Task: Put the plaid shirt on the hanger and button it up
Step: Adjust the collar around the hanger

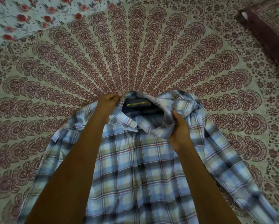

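Note:
A blue, white and green plaid shirt point(135, 167) lies front-up on the bed, collar away from me, sleeves spread to both sides. Inside the open neck a dark hanger point(138, 105) with a gold-coloured strip shows; the rest of it is hidden by the cloth. My left hand point(109, 101) grips the left side of the collar with curled fingers. Gripping bunched fabric at the right of the neck opening is my right hand point(180, 126). The shirt front lies closed below the collar; I cannot tell whether it is buttoned.
The shirt rests on a bedspread point(135, 54) printed with a maroon fan pattern. A floral sheet point(22, 16) lies at the far left, and a maroon patterned pillow point(268, 29) sits at the far right corner.

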